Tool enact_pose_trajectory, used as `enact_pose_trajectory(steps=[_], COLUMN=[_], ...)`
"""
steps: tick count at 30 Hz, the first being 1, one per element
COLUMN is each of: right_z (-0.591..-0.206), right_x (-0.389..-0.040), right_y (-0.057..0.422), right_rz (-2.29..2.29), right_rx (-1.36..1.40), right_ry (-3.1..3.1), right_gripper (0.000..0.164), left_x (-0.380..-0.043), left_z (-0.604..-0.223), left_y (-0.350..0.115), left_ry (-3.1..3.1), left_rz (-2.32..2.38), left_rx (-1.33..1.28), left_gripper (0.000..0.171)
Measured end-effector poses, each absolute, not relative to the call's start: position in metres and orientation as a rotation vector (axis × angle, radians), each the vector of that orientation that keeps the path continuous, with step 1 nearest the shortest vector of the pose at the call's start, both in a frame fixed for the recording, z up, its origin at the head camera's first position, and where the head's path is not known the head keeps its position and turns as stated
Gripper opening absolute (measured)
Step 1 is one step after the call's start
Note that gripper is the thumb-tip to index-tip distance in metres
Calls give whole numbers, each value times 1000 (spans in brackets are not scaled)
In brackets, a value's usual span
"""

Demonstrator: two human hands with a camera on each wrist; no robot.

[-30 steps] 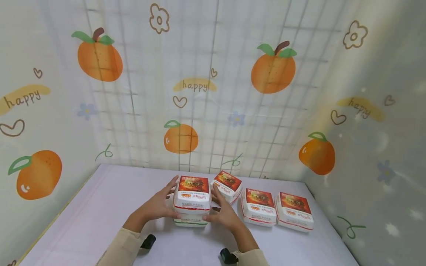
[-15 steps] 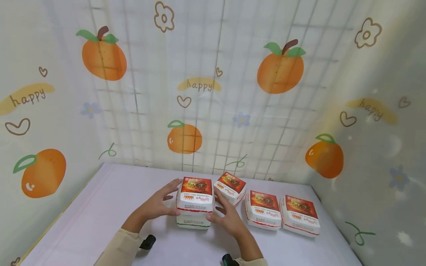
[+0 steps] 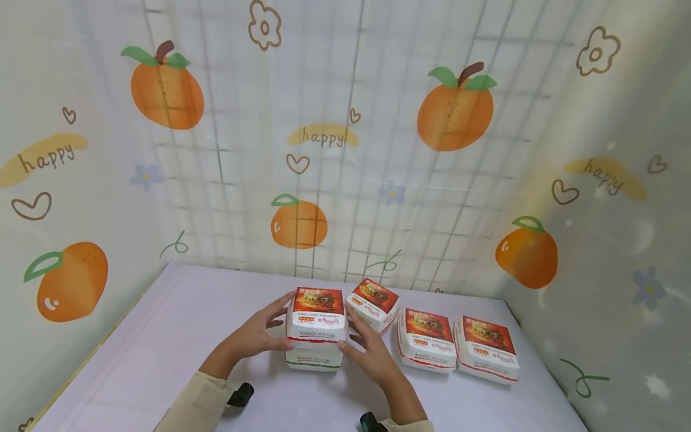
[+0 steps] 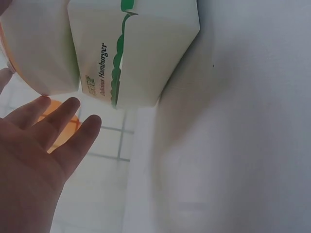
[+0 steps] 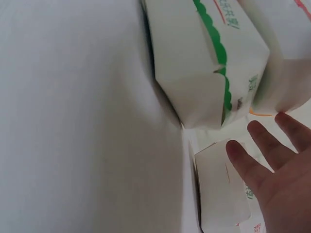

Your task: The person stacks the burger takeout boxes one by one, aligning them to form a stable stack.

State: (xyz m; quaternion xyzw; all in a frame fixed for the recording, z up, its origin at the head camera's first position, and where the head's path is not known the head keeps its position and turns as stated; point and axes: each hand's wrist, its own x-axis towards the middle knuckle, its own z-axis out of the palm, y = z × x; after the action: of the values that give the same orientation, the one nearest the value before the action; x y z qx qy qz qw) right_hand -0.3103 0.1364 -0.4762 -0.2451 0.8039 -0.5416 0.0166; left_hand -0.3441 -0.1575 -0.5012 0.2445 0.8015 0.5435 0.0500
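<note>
A white hamburger box [image 3: 317, 324] with a red trim line and a burger picture on its lid sits on top of a green-trimmed hamburger box [image 3: 314, 360]. My left hand [image 3: 258, 329] holds the upper box from the left, thumb at its front corner and fingers toward the back. On the opposite side, my right hand [image 3: 372, 354] holds it in the same way. In the left wrist view, fingertips [image 4: 90, 124] reach past the lower box [image 4: 146, 53]. Right-hand fingertips [image 5: 235, 148] show behind the stack in the right wrist view.
Close behind my right hand, a red-trimmed box [image 3: 373, 303] sits at an angle. Two similar boxes, one nearer [image 3: 426, 341] and one farther right [image 3: 487, 350], rest on the white table [image 3: 178, 336]. A fruit-print curtain [image 3: 237, 150] surrounds the table's back and sides.
My thumbs have shifted slightly up from the seam between the stacked boxes to the upper box's lower edge. The head view has shifted a little; the other boxes stay in place.
</note>
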Motion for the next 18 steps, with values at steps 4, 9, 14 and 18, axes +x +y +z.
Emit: enact_pose_trajectory(steps=[4,9,14,18], right_z=[-474,-472,-485,-503], right_x=[-310,-309,-316,-324], right_y=[138,139,140,142], right_rz=[-1686,-1668,-1702,-1724], right_rx=[-767,-764,-749,-701], right_ry=[2506,2509,2507,2538], right_gripper=[74,76,79,81], left_x=[-344,-344,-344,-343], left_z=[-500,-499,-501,-504], left_y=[-156,-155,-154,-155], left_ry=[2450,2473,2484,2475], left_rz=[1649,1638,1627,1630], left_rx=[776,792,765,767], left_gripper=[102,101,102,103])
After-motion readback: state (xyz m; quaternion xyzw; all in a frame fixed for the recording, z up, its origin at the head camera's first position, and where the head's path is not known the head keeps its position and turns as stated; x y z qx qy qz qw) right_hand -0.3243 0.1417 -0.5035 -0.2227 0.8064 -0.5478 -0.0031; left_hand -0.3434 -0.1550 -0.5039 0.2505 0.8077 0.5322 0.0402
